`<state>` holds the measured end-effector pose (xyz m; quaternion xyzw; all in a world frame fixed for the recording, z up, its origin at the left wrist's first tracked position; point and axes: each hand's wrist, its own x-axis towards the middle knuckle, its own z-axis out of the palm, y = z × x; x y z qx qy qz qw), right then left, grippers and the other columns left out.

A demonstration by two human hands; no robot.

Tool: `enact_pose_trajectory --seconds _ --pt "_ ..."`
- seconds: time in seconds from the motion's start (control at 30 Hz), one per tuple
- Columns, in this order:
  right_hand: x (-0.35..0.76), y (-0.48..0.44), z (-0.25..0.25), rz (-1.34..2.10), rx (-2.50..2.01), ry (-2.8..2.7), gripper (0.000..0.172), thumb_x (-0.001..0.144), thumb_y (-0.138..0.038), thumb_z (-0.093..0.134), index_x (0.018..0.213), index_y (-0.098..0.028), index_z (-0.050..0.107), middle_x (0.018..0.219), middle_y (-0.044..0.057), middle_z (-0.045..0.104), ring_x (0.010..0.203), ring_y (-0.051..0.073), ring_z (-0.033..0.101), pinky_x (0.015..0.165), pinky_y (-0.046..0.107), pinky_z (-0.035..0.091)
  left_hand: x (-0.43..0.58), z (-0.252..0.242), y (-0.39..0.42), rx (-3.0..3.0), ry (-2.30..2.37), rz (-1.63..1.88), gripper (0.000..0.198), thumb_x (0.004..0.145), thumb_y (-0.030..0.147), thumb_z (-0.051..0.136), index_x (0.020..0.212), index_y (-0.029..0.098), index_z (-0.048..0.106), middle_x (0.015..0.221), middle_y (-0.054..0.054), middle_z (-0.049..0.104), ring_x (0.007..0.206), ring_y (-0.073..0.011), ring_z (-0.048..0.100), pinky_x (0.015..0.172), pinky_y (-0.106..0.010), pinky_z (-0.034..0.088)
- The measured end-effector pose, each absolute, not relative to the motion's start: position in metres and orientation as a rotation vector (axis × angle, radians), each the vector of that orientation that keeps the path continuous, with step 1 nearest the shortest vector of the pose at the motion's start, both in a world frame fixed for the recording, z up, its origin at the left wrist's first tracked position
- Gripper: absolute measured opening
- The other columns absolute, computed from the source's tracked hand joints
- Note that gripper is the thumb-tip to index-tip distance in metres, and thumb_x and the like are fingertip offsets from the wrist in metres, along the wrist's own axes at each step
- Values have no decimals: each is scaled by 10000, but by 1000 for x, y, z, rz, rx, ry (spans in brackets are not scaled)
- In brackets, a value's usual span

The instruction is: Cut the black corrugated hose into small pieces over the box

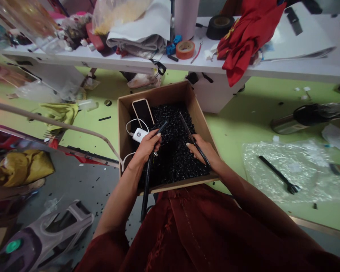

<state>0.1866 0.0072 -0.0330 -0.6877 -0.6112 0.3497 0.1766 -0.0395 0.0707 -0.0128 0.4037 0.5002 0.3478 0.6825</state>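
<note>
You are facing a long white bench (pixel 130 64). A pale green surface (pixel 238 124) is spreading beneath it, with grey floor (pixel 82 185) showing at your left

Our left hand (pixel 146 145) grips a long, black, ribbed flexible gooseneck tube (pixel 146 185), its tip slanting over a heap of small black plastic pieces (pixel 172 166). Our right hand (pixel 201 151) holds a slim, straight black rod (pixel 190 132), also tilted above the heap.
</note>
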Motion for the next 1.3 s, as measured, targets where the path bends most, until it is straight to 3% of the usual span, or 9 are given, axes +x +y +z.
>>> enact_pose_trajectory --seconds 0.2,0.43,0.93,1.3 --pt "184 7 -27 1009 -1943 -1698 412 879 -417 482 1233 -208 459 843 52 687 646 189 648 648 285 476 -42 -7 72 823 1048 788 445 742 282 676 1141 136 542 658 43 500 412 -33 403 365 -172 231" --pt "181 9 -24 1031 -1885 -1728 429 839 -406 557 1216 -210 501 980 70 702 892 234 663 765 313 474 -41 -7 72 820 1033 789 457 736 314 688 1130 137 541 650 42 505 396 -35 395 354 -173 216" --pt "179 7 -29 1062 -1789 -1886 510 827 -464 556 1246 -184 477 1050 110 680 937 256 648 784 343 470 -43 -10 73 805 974 758 452 741 360 703 1114 155 553 642 46 502 393 -26 377 356 -164 212" --pt "178 8 -27 1083 -1823 -1916 463 853 -471 534 1230 -208 482 1032 92 689 915 251 655 748 314 464 -37 -12 68 835 983 677 487 754 369 693 1169 155 555 658 43 507 401 -26 381 355 -168 225"
